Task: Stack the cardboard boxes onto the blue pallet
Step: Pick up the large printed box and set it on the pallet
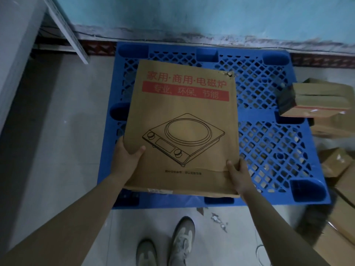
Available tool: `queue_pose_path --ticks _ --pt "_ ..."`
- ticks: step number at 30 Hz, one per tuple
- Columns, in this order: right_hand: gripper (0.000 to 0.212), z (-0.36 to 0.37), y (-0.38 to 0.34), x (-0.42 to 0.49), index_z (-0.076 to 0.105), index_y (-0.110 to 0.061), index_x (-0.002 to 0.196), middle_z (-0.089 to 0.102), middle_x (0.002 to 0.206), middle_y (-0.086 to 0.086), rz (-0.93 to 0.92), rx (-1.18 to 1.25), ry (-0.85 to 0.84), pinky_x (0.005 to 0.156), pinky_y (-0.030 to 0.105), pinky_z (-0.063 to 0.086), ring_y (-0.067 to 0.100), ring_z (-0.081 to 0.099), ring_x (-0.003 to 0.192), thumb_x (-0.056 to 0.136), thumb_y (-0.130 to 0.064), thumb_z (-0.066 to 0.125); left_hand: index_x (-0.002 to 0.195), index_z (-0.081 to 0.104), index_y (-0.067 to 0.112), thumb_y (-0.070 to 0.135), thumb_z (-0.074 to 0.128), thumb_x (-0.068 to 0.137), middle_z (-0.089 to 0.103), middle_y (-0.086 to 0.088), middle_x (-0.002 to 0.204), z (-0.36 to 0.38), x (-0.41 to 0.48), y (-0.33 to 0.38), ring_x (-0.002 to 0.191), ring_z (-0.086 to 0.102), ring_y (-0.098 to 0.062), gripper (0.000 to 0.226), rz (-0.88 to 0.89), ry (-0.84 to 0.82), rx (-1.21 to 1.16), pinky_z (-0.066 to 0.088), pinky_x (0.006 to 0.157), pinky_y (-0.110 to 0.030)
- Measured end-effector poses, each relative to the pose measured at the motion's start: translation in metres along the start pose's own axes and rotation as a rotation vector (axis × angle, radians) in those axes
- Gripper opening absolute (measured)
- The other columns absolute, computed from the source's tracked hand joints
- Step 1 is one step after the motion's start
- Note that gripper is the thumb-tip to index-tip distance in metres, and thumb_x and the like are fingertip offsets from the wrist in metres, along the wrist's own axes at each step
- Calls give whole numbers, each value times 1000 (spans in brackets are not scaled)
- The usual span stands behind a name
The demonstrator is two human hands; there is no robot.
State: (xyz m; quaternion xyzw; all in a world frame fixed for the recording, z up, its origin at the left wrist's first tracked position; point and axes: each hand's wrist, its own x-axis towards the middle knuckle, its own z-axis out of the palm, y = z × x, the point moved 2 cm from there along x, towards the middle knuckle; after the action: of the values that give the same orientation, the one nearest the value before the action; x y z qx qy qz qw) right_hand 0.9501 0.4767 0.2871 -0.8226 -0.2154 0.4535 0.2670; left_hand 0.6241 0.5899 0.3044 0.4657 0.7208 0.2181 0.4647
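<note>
Box held over pallet, both hands at near corners

Left hand clenched on the near-left corner of the flat brown cardboard box printed with a cooktop drawing; right hand likewise on the near-right corner. Box's long axis runs away from both grips, over the left half of the blue plastic lattice pallet. Pallet appears otherwise bare. More brown cardboard boxes piled right.

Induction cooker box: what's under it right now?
Under the induction cooker box, held by the left hand and right hand, lies the blue pallet, its lattice showing all around. The pallet area directly beneath is covered, so contact cannot be judged.
</note>
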Motion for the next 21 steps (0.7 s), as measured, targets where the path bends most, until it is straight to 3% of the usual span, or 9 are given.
queue_pose_path --ticks 5,8,10,12,14,16,18,19,21 --pt "59 -4 -14 -8 25 -14 152 40 150 13 -11 -27 46 107 44 38 34 42 136 102 -38 44 137 39 18 21 67 86 48 4 119 1 -4 11 108 51 -17 59 -43 -28 23 42 87 -32" --pt "60 -10 -47 -29 21 -23 155 30 159 10 -70 19 127 114 54 31 34 31 145 102 -49 31 135 45 26 35 59 86 53 -2 128 -6 -16 39 111 54 -22 51 -41 -74 -3 47 95 -41" --pt "57 -18 -80 -48 24 -26 155 28 160 4 -142 52 124 118 48 25 28 27 147 104 -49 25 142 40 31 45 50 90 46 -1 141 -11 -29 73 122 50 -23 54 -26 -112 -37 42 103 -46" --pt "54 -29 -118 -68 25 -27 155 28 161 0 -217 114 92 118 41 23 22 27 147 104 -48 23 146 35 28 38 41 99 41 7 139 -15 -43 120 129 41 -17 49 7 -125 -91 34 110 -39" --pt "56 -48 -157 -93 24 -27 155 27 161 -4 -291 167 75 119 38 21 19 26 147 104 -49 22 139 45 26 33 38 101 46 7 125 -21 -58 173 120 45 -15 39 15 -168 -195 37 102 -31" --pt "56 -73 -194 -118 23 -29 156 25 162 -5 -366 219 75 120 38 20 17 24 148 104 -51 21 108 62 21 29 41 98 61 1 106 -29 -81 230 99 57 -20 24 48 -252 -291 44 85 -30" --pt "55 -105 -228 -147 22 -30 155 22 163 -6 -406 283 82 118 35 19 17 22 149 104 -50 21 85 62 20 26 45 93 62 1 85 -40 -108 284 77 59 -15 20 122 -243 -322 47 67 -26" --pt "54 -122 -242 -163 22 -31 155 21 163 -6 -425 314 85 116 34 20 16 23 149 104 -50 21 85 62 21 29 47 92 60 5 83 -45 -123 308 72 58 -10 19 168 -220 -314 46 64 -26" --pt "53 -159 -266 -193 25 -33 153 26 162 -4 -463 393 77 114 37 24 17 26 148 104 -51 22 102 63 26 38 46 93 60 12 99 -48 -157 355 89 59 -6 22 289 -213 -305 47 80 -30"
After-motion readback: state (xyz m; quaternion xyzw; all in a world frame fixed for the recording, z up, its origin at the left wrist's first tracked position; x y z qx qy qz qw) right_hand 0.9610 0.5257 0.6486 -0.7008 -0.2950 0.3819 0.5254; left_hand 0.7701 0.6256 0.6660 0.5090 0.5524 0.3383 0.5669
